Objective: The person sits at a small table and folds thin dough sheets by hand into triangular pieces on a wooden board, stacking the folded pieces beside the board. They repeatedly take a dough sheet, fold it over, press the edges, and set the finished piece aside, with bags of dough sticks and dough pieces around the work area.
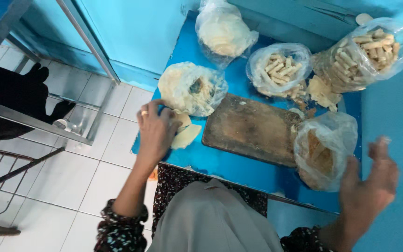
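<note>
My left hand (156, 131), with a ring on one finger, rests on thin pale dough sheets (186, 135) at the left edge of the blue table (229, 163), just below a clear bag of dough wrappers (193, 88). My right hand (368, 186) hovers blurred at the table's right side, fingers apart and holding nothing, next to a clear bag of brown crumbs (323, 149). A worn wooden board (250, 128) lies between the two hands.
At the back stand a bag of flat white dough (222, 31) and two bags of rolled pale sticks (281, 69) (367, 50). White floor tiles (71, 182) and a metal frame (33, 121) lie to the left; a turquoise wall is behind.
</note>
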